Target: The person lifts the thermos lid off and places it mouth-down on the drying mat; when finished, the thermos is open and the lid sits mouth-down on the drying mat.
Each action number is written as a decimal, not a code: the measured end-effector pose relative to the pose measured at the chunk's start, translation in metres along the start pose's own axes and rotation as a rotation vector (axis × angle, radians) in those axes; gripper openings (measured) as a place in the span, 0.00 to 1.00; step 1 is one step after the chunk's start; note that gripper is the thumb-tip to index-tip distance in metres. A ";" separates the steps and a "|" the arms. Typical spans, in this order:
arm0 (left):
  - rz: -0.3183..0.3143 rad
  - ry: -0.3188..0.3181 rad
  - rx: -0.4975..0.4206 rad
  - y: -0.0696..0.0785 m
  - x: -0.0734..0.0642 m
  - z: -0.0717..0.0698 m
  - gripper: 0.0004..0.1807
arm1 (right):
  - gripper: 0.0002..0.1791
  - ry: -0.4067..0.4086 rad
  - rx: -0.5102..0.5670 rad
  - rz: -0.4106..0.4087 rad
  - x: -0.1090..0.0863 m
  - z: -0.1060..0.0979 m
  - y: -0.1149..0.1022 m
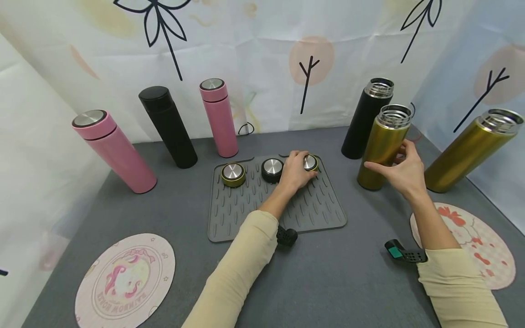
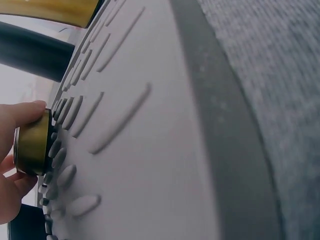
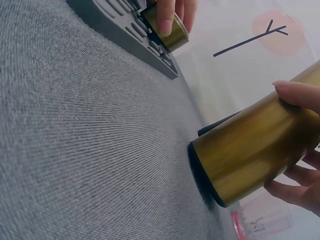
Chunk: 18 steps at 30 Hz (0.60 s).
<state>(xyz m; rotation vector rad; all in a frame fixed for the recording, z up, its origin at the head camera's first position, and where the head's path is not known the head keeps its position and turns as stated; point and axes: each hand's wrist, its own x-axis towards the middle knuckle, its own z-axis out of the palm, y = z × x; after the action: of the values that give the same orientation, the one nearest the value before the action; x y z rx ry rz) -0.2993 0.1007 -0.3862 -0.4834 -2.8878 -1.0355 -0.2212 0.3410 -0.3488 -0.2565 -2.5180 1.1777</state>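
Cream sleeves (image 1: 242, 259) reach in: a person's left hand (image 1: 292, 174) pinches a round, silver-topped gold lid (image 1: 310, 162) on a grey ridged mat (image 1: 316, 219), while the right hand (image 1: 404, 171) grips an uncapped gold metal bottle (image 1: 378, 152) round its side, seemingly for steadiness, before an open black cylindrical bottle (image 1: 360, 120).

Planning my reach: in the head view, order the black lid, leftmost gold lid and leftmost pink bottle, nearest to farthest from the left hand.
1. Black lid, just left of the left hand
2. Leftmost gold lid, gray mat's left side
3. Leftmost pink bottle, off the mat, far left
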 end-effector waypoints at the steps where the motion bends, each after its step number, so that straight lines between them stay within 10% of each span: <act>1: -0.008 -0.002 0.003 0.000 0.000 0.001 0.36 | 0.53 -0.006 0.001 0.004 0.000 0.000 0.000; 18: -0.052 0.053 0.032 0.006 0.004 0.010 0.35 | 0.55 -0.092 0.017 0.030 0.000 -0.009 0.000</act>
<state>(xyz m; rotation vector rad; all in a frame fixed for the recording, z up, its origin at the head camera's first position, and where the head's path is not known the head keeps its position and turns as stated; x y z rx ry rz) -0.3002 0.1125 -0.3897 -0.3750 -2.8806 -0.9907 -0.2180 0.3475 -0.3439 -0.2417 -2.5900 1.2489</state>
